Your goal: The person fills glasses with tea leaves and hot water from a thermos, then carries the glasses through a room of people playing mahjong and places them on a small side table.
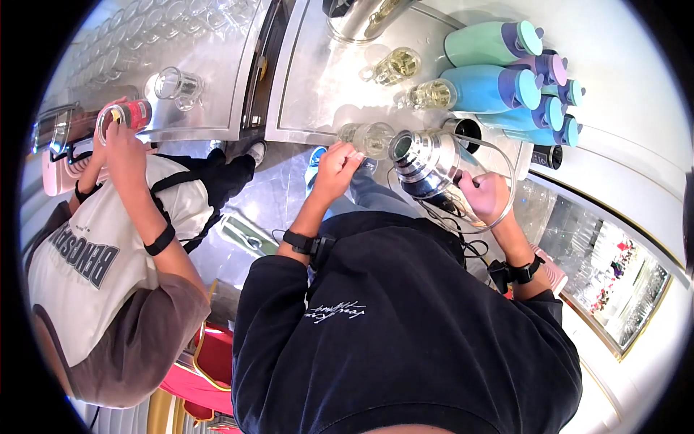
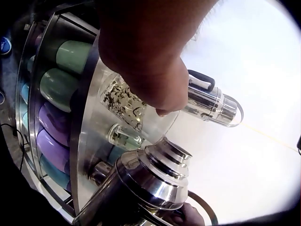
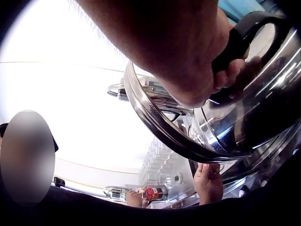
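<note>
My left hand (image 1: 338,170) grips a clear glass (image 1: 377,139) near its rim at the counter's front edge. Dark, curled tea leaves (image 2: 123,104) show through the glass wall in the left wrist view. My right hand (image 1: 486,197) holds the black handle (image 3: 235,44) of a shiny steel vacuum flask (image 1: 434,173). The flask is tilted, its uncovered mouth (image 1: 401,147) close beside the glass. Two more glasses with pale yellow-green contents, a nearer glass (image 1: 434,94) and a farther glass (image 1: 396,66), stand on the steel counter (image 1: 311,94).
Several green, blue and pink flasks (image 1: 481,87) line the counter's right side. Another steel flask (image 1: 361,18) stands at the back. On the left, a person (image 1: 123,239) holds a jar with a red label (image 1: 134,114) near a lone glass (image 1: 179,85) and rows of glasses (image 1: 137,40).
</note>
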Tool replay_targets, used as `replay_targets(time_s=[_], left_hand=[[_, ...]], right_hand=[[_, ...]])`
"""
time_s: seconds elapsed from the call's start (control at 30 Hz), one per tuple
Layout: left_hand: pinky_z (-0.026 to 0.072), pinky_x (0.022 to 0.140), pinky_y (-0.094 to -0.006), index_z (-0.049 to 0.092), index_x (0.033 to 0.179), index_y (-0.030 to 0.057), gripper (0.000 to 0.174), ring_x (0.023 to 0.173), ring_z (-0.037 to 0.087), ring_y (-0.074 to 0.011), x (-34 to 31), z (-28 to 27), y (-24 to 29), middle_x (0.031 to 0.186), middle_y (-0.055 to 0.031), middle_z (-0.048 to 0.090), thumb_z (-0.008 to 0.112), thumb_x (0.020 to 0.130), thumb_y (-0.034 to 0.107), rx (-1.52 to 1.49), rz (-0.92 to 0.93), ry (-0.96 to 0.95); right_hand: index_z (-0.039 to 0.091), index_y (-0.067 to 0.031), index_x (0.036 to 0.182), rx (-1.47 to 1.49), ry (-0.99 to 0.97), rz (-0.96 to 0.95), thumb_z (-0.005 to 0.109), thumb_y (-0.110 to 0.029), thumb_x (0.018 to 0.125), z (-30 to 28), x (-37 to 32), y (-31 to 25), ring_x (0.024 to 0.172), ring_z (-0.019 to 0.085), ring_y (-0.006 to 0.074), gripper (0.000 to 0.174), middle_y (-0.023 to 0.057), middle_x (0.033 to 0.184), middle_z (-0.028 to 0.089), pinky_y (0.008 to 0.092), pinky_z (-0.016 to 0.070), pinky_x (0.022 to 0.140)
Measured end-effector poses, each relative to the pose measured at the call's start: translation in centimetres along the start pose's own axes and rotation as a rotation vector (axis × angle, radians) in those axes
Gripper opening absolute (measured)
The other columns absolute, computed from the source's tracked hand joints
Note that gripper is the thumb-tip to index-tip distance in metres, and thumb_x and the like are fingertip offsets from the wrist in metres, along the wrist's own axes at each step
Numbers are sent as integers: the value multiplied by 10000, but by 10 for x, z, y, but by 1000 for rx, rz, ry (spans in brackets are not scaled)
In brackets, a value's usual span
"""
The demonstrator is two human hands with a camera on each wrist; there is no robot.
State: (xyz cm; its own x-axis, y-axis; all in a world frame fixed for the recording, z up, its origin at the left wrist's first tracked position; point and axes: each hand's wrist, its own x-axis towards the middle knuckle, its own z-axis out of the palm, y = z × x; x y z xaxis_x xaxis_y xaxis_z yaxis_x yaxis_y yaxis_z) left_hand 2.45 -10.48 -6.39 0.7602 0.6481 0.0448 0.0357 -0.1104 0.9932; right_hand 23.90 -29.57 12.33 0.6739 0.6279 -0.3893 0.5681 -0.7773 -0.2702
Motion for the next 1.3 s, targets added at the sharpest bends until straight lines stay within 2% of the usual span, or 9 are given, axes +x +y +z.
replay_targets(time_s=[0.27,0.53,1.3], left_hand=[[352,592,-388,450,701,1,301,604,413,-292,-1,0,-4,630,-125,398,631,895,145,-7,3,0],[352,590,-391,449,708,-4,317,610,417,-303,-3,0,-2,635,-133,407,616,907,178,0,-21,-4],[359,591,-379,448,695,1,302,599,415,-294,-7,2,-2,624,-123,405,628,892,144,-5,-18,-6]], right_hand=[[530,54,517,-4,23,-19,660,-367,869,2,-1,2,361,352,295,564,205,437,368,433,341,415],[539,56,532,-9,29,-1,651,-362,867,2,-3,-1,371,396,333,547,231,454,399,432,364,431],[566,56,544,-63,29,-1,645,-374,860,6,-8,9,398,463,380,539,243,472,438,434,390,439]])
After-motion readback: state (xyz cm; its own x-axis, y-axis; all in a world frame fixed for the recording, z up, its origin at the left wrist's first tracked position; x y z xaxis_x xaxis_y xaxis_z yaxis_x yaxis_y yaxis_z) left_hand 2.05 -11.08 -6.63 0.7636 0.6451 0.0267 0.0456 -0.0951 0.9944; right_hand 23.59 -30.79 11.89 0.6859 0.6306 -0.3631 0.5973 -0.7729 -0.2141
